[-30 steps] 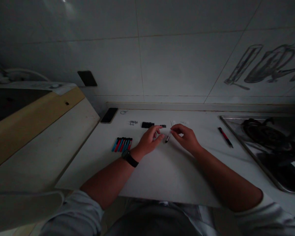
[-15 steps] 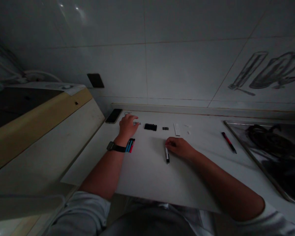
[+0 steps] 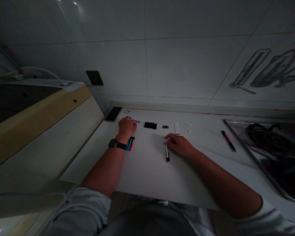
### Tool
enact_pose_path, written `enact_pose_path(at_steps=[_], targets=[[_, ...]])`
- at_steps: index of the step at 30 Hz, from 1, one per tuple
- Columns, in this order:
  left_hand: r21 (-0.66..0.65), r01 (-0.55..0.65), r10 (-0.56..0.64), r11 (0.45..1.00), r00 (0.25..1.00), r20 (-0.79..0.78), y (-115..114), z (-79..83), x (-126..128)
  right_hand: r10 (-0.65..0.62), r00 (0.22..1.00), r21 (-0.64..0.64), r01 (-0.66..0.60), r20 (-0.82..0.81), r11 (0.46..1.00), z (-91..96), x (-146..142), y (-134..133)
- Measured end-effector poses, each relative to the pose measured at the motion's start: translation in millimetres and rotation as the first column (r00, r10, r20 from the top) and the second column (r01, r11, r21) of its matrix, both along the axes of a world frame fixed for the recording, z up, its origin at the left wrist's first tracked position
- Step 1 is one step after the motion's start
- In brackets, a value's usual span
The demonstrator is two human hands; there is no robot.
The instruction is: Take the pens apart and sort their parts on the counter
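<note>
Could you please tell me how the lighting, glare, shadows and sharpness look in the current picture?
Head view: dim overall, with small glare spots high on the left of the wall; head view: soft shadows on the counter beside the right forearm; head view: the stove looks dark and murky, and the small metal parts by the left hand lack clear detail.

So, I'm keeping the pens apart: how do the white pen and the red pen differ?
The white pen has a white barrel; the red pen is red and black. The white pen is at the right hand; the red pen lies beside the stove. Both have their nearer end black.
</note>
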State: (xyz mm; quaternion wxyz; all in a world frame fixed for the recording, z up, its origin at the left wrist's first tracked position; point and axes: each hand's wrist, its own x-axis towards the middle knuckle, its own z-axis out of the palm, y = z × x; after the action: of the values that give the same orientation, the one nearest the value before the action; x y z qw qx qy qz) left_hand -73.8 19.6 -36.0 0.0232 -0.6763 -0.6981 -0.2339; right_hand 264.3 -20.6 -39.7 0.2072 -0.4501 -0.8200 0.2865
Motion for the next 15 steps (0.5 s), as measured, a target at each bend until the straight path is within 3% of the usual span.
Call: enact_pose_path(at_steps=[4, 7, 11, 15], targets=[[0.064, 0.115, -0.125, 0.991, 0.975, 0.181, -2, 15.3, 10, -0.027, 0.999, 0.021, 0.028, -0.018, 0.999, 3.5, -2, 0], [0.140, 0.175, -0.218, 0.975, 0.879, 0.425, -4, 25.4, 21, -0.078, 0.997, 0.075, 0.079, -0.023, 0.994, 9.9, -4, 3], [0.163, 0.202, -0.254, 0.966, 0.597, 0.761, -5, 34.2, 48, -0.094, 0.994, 0.217, 0.079, 0.060, 0.973, 18.4, -16, 18], [0.184, 0.244, -0.259, 0.952, 0.326, 0.909, -8, 48.8, 99, -0.109, 0.966, 0.270, 0.043, 0.234, 0.962, 20.4, -44, 42]])
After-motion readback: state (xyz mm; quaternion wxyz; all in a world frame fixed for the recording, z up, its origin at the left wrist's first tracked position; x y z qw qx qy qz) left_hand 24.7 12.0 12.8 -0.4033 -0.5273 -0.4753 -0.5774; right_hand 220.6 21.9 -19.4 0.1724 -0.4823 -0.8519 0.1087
